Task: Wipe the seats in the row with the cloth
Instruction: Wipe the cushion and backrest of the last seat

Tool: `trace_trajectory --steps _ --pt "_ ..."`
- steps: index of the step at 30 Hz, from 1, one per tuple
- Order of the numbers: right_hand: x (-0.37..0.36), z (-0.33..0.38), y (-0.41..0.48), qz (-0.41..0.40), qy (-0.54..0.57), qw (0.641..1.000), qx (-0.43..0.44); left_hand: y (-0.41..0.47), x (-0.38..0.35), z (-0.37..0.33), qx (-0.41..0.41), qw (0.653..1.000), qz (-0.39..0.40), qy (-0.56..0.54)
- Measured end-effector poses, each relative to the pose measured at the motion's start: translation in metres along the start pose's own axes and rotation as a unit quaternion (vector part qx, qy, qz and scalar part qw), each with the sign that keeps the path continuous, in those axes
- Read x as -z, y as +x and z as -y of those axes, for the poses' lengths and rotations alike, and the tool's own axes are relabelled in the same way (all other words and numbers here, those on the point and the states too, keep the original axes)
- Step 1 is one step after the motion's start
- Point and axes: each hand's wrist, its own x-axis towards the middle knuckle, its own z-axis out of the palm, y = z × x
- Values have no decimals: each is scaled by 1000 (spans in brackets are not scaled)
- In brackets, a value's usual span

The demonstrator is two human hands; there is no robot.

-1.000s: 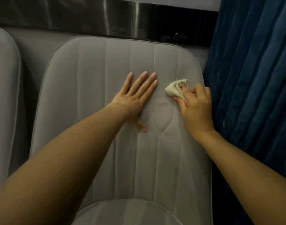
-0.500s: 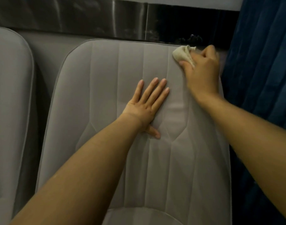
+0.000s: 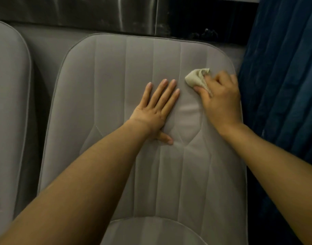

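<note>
seat back point(image 3: 116, 71) grey (ribbed) | blue curtain point(image 3: 284, 85) right | cloth point(image 3: 196, 78) pressed

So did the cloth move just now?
Yes. The cloth, gripped by the right hand, came down from the top edge of the seat back to level with the left hand.

Grey seat back point(image 3: 107, 76) bears a flat left hand point(image 3: 155, 110) and a bunched cloth point(image 3: 196, 78).

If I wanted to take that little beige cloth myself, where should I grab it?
Probably take the cloth by its bunched end, poking out up-left of the right hand. Come from above-left across the seat back: the rest is wadded under that hand, and the blue curtain crowds the right.
</note>
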Motion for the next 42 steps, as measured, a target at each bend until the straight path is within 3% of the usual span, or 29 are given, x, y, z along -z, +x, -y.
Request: trace_trajectory --steps 16,20,23,28,35,42 --pt "11 18 -65 32 -27 999 1 -12 -8 -5 9 1000 21 -4" --pt "20 28 -104 76 -31 997 4 -35 -17 -6 10 998 55 15" --pt "30 39 -138 156 4 988 -3 -59 -24 -8 5 995 94 28" --pt "54 62 -158 236 76 961 -125 -86 -19 -13 -11 990 135 45" --pt "109 74 -75 215 136 921 -296 -82 29 2 -42 975 217 28" --pt "143 88 60 270 154 888 -339 -59 138 63 -29 947 319 34"
